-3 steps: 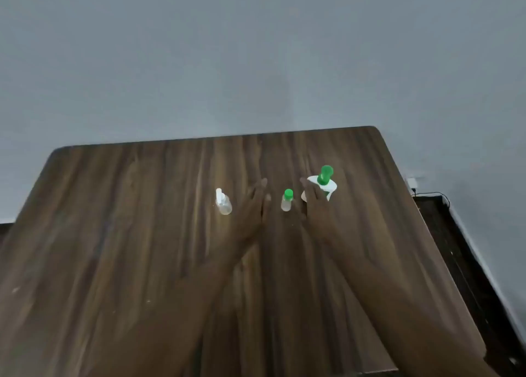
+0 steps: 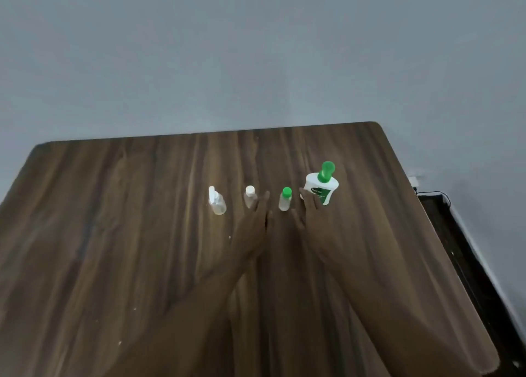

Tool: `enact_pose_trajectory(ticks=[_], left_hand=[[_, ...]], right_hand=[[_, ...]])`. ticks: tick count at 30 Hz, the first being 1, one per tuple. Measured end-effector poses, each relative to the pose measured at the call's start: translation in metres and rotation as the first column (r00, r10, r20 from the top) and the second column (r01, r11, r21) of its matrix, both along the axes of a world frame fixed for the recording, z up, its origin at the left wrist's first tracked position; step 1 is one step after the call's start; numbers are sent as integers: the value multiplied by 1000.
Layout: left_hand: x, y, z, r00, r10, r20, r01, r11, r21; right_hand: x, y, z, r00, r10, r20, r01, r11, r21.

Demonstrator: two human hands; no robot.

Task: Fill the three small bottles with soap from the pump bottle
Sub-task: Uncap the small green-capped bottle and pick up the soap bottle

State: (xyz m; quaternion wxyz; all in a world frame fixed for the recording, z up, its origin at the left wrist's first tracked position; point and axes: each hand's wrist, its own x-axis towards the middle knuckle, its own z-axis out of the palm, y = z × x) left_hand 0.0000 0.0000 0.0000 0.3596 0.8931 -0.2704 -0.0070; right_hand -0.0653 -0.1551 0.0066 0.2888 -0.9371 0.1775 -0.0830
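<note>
Bottles stand on the tabletop [image 2: 113,234]: left of the Dettol pump bottle [image 2: 324,187] (green top) come a green-capped bottle [image 2: 285,201], white-capped bottle [image 2: 249,195], spray bottle [image 2: 217,202]. Right hand [image 2: 310,216] and left hand [image 2: 255,220] lie flat near it, each grip released.

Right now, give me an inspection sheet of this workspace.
Surface: dark wooden table, a few pale specks.
Job's things: pump bottle upright at right; beside it a row of three, all capped: left bottle, white-cap bottle, green-cap bottle.
Clutter: nothing seen.
Hands: left hand and right hand, fingers straight, holding nothing, by the bottles; contact unclear.
Cables: black cable by a socket.
Surroundings: grey wall, dark floor.
</note>
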Motion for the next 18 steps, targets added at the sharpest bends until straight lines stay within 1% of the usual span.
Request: enact_pose_trajectory(ticks=[2, 3, 5, 6, 7, 8, 9, 10, 11, 12, 13, 14, 15, 16, 17, 18], left_hand=[[-4, -6, -24, 999, -24, 27, 25, 1000, -11], [-4, -10, -35, 999, -22, 45, 21, 1000, 12], [7, -23, -62, 996, -21, 86, 23, 999, -28], [17, -30, -76, 997, -7, 79, 13, 998, -69], [23, -37, -82, 1000, 19, 25, -16, 994, -110], [29, -43, -89, 1000, 10, -25, -13, 990, -137], [34, -48, -95, 998, -2, -57, -8, 984, -180], [38, -53, -100, 998, -14, -58, 0, 973, -232], [41, -55, -104, 998, -25, -62, 7, 959, -285], [43, -57, -107, 999, -35, -35, 22, 947, -321], [43, -59, -107, 999, -40, -10, 34, 938, -344], [44, -59, -108, 999, -45, 11, 46, 936, -350], [46, -59, -109, 999, -33, 38, 44, 935, -352], [47, -57, -110, 998, -23, 55, 41, 937, -347], [46, -55, -107, 996, -20, 82, 48, 936, -350], [45, -51, -105, 995, -19, 98, 53, 932, -358]], right_hand=[[1, -1, -31, 999, -35, -2, 35, 999, 0], [2, -1, -44, 997, -76, -13, 76, 997, 4], [15, -9, -68, 992, -115, -44, 117, 992, 50], [20, -16, -80, 994, -113, -13, 114, 992, 54], [39, -19, -92, 994, -105, -11, 105, 992, 63], [53, -24, -106, 998, -57, -36, 59, 996, 64], [65, -24, -109, 985, 72, -156, -60, 995, 76], [76, -24, -116, 944, 221, -244, -187, 970, 157], [81, -27, -120, 904, 322, -280, -281, 943, 178], [82, -29, -121, 919, 331, -216, -310, 942, 129], [77, -33, -125, 975, 222, -28, -219, 973, 76], [71, -37, -127, 981, 114, 158, -125, 990, 65], [67, -38, -124, 959, 83, 271, -110, 990, 88], [57, -38, -123, 939, 128, 320, -153, 987, 54], [62, -34, -119, 921, 146, 361, -178, 982, 56], [59, -31, -116, 908, 179, 380, -209, 977, 39]])
